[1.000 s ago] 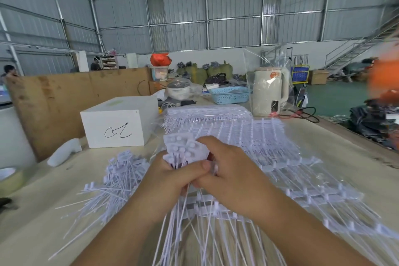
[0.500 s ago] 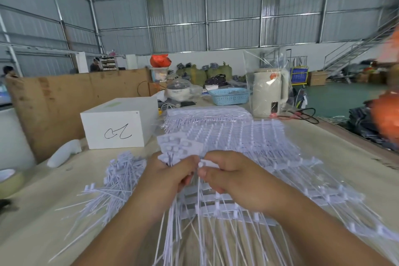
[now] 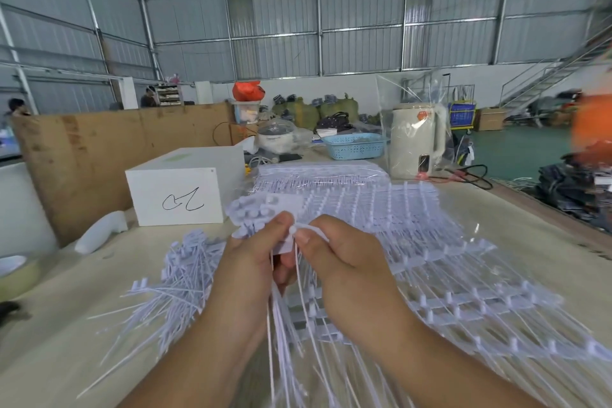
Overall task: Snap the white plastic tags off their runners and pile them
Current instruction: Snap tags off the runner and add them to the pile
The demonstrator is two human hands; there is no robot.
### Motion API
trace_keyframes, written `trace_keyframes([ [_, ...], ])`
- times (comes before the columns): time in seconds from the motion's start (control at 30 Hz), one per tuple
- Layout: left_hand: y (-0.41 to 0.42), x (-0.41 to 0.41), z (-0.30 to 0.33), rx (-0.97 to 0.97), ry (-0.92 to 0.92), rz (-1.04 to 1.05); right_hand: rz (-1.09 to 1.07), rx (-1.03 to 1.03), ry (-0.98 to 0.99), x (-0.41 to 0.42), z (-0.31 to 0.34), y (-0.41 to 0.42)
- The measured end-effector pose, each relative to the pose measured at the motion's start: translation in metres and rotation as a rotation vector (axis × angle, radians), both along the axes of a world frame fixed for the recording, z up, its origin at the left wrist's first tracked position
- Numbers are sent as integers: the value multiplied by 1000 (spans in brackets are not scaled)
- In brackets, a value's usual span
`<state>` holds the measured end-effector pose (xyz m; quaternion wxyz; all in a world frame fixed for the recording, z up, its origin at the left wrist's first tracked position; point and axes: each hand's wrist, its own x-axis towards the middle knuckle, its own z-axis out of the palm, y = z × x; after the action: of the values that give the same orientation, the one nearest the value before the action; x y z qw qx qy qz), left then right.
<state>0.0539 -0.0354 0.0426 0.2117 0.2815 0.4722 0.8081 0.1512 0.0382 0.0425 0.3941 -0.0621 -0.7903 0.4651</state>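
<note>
1. Our left hand (image 3: 251, 262) grips a bundle of tags (image 3: 261, 212) above the table (image 3: 49, 358).
2. Our right hand (image 3: 341, 262) pinches one tag (image 3: 293, 230).
3. Risk: twisting sideways may loosen the bundle.

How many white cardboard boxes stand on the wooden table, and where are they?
1. The white cardboard box with a black scribble on its front stands on the wooden table, far left, beyond the loose white plastic tags. Others may be hidden behind it.

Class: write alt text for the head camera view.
The left hand grips a bunch of white tags while the right hand pinches one tag. Loose tags are piled left; unsnapped runners are right.
</note>
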Motion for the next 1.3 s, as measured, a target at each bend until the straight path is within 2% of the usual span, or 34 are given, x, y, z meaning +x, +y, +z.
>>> trace_keyframes([
  [0.1,0,1,0,6,-54,-22,-58,75,43,-4,-5,-4],
  [0.23,1,-2,1,-11,-41,-59,-227,341,44,-9,-13,2],
  [0.4,-1,-10,4,-154,-47,-97,-412,636,124,-11,-16,9],
  [0.53,-5,-29,6,-202,-225,-48,-490,794,172,-6,-8,8],
  [0.57,-8,-37,8,-198,-269,-19,-494,772,177,-4,-5,8],
  [0.63,-14,-48,11,-162,-272,34,-377,549,181,0,2,8],
  [0.73,-11,-42,8,-231,83,140,-41,81,168,4,5,15],
  [0.77,-8,-33,7,-229,183,134,15,-17,141,4,7,17],
  [0.83,-5,-19,4,-186,267,53,105,-154,89,2,9,20],
  [0.97,-7,-5,5,-141,376,-65,250,-292,102,-2,9,20],
  [1.07,-6,-4,7,-86,252,-132,292,-379,142,-4,8,19],
  [1.13,-8,-4,8,-85,167,-185,279,-434,158,-4,9,18],
  [1.3,-9,2,6,-154,198,-302,149,-354,122,-6,0,19],
])
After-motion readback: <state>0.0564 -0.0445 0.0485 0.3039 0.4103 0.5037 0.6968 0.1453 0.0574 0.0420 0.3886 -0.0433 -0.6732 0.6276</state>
